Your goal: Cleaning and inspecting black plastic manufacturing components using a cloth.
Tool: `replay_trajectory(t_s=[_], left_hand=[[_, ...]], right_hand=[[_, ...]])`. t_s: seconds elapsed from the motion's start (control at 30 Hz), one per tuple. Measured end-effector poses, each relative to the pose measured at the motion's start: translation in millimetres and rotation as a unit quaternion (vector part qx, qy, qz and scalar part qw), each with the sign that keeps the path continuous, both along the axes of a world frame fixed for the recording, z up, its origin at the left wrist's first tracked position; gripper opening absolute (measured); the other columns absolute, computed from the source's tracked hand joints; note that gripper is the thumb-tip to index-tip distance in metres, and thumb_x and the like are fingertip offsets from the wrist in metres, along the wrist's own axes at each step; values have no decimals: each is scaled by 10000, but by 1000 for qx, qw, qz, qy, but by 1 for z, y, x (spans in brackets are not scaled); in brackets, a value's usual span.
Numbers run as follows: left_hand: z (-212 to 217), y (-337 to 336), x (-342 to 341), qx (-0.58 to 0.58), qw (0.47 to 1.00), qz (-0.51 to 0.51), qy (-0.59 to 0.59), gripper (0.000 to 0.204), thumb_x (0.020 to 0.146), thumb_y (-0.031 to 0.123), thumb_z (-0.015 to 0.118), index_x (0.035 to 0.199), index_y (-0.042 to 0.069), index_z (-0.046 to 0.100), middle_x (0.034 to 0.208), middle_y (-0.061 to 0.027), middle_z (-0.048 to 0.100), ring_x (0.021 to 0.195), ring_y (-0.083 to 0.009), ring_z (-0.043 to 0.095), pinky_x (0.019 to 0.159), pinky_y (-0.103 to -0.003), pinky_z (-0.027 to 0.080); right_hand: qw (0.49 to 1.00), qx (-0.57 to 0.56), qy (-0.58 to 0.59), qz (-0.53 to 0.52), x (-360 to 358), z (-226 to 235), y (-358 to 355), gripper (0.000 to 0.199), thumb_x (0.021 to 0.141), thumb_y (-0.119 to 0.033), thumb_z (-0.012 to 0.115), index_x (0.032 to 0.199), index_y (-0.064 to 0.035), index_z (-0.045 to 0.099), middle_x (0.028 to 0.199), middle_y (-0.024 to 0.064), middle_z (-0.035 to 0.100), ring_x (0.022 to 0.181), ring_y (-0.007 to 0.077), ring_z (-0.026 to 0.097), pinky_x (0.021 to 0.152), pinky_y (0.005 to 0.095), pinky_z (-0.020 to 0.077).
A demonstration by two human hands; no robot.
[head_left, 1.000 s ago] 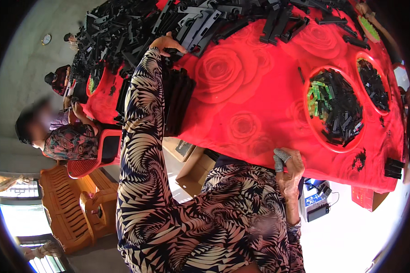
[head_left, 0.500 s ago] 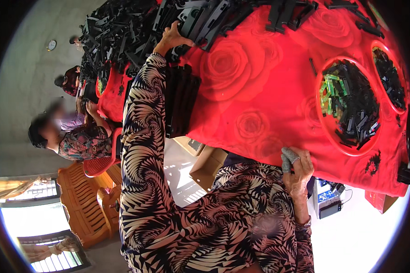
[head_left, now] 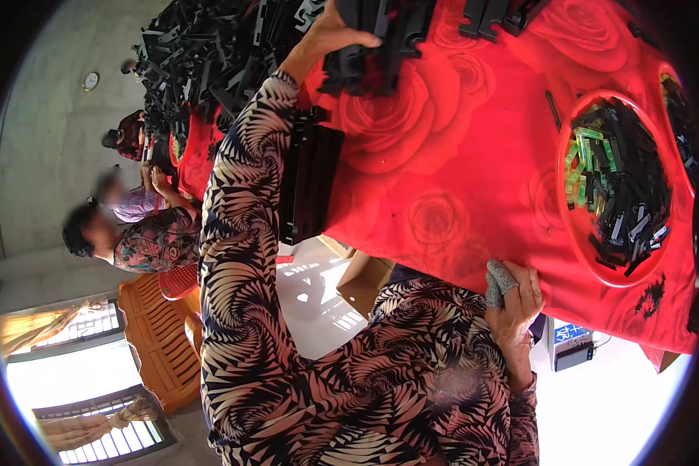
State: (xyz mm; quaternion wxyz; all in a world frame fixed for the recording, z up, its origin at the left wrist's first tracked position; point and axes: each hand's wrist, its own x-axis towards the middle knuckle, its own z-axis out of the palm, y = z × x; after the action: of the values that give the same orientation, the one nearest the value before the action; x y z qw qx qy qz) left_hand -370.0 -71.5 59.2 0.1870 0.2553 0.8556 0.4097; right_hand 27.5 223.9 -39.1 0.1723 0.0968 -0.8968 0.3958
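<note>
My left hand (head_left: 330, 36) is stretched to the far side of the table, its thumb laid over a bunch of long black plastic parts (head_left: 392, 58). Its other fingers are hidden by the parts and the picture's top edge. Under my left forearm lies a stack of black plastic parts (head_left: 312, 182). My right hand (head_left: 514, 304) rests at the near edge of the red rose-patterned cloth (head_left: 435, 175). Grey covers wrap two of its digits, and its fingers are curled together. Whatever they may hold is hidden.
A large heap of black parts (head_left: 202, 62) fills the far left. On the right stands a red basin (head_left: 565, 225) of small black and green pieces, beside another basin (head_left: 689, 167). People (head_left: 159, 241) sit at the left. A cardboard box (head_left: 361, 283) stands below the table edge.
My left hand has moved farther out and right, from open fingers to a thumb over the black parts, which have shifted. The right hand stays at the cloth's edge. The whole view has shifted slightly.
</note>
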Motion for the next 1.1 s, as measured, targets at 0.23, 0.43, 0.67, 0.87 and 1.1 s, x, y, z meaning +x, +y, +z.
replay_trajectory(t_s=[0.23,0.43,0.67,0.87,1.1], left_hand=[[3,40,3,-208,946,137,206,1156,606,304,878,1481,18,179,1459,-231,316,1322,-352,381,1027,-416,401],[33,72,43,-30,973,219,-66,996,669,294,863,1453,95,283,1316,-212,509,1180,-333,552,913,-548,454],[31,54,67,74,979,171,-86,926,736,358,818,1362,-154,366,1289,-235,499,1090,-266,597,869,-310,545],[36,-97,18,-414,834,322,171,594,650,519,745,982,28,713,1039,-210,684,993,-334,669,859,-428,540],[-8,-149,14,-493,780,381,60,777,617,289,824,1254,-10,494,1224,-232,603,1136,-370,601,936,-420,507]], right_hand=[[999,-25,-19,30,0,9,-7,138,665,-27,646,802,-10,650,1032,139,674,898,318,640,868,403,491],[999,-27,22,23,-2,7,-6,177,648,-18,654,824,-2,660,994,135,670,834,332,623,739,390,496],[998,-21,55,6,-4,2,-3,132,727,-26,701,845,17,661,961,151,668,782,332,623,693,394,509],[997,-49,54,23,-7,12,-13,139,733,-17,704,863,16,670,945,146,670,790,340,630,710,394,516],[998,-23,59,5,-5,8,-10,135,727,-26,704,857,4,679,925,137,669,780,334,634,687,391,522]])
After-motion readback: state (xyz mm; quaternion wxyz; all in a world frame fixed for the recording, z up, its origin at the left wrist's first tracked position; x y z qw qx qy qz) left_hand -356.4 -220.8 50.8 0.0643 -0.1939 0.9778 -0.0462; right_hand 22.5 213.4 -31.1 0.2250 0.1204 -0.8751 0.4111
